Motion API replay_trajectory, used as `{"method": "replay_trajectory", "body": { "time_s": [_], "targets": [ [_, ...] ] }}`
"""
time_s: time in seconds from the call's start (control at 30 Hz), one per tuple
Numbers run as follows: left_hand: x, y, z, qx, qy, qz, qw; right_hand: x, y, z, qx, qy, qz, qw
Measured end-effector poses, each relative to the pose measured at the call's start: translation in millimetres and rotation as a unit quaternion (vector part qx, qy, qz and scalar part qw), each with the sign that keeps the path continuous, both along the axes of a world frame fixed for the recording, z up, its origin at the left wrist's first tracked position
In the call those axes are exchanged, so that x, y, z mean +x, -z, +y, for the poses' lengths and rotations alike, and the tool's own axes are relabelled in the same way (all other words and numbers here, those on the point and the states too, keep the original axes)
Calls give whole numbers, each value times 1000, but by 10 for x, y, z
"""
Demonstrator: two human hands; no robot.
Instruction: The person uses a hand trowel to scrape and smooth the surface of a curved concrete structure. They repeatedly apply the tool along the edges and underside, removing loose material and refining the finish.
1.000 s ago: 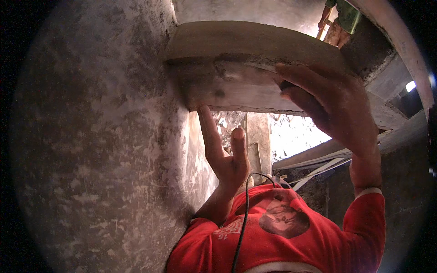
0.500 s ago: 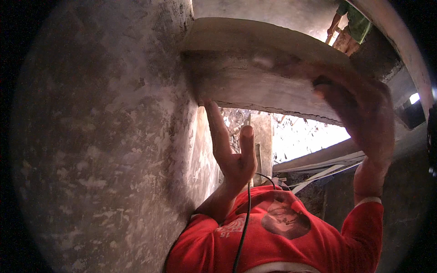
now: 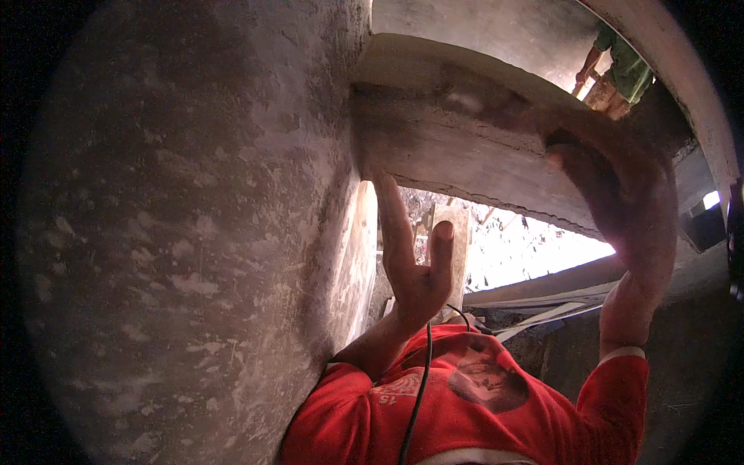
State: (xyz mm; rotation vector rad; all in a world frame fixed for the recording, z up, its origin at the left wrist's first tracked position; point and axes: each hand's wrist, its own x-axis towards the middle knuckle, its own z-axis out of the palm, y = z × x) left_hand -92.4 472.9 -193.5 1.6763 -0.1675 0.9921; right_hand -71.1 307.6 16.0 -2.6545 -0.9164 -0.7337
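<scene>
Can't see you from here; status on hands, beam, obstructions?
Left hand open at concrete beam, lower edge. Right hand blurred against beam, grip unclear. Black cable hanging over red shirt.

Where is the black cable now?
In the head view, the black cable runs down the lower middle, across the red shirt, just below the left hand.

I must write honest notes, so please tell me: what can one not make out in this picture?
All in the head view:
Right hand: blur and shadow hide whether it holds anything.
Left hand: shadow hides whether it touches the beam.
Co-worker: partly cut off by the curved edge.
Bright area: glare washes out most detail.
Cable: cut off by the picture's lower edge.
</scene>
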Motion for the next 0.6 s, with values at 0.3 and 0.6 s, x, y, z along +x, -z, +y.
{"method": "replay_trajectory", "body": {
  "time_s": [0.3,0.6],
  "targets": [
    [51,58,20,-19,4,-13,1000,32,193,182,-40,-7,-19,999],
    [24,104,8,-27,12,-7,1000,222,489,485,-110,-74,-83,988]
  ]
}}
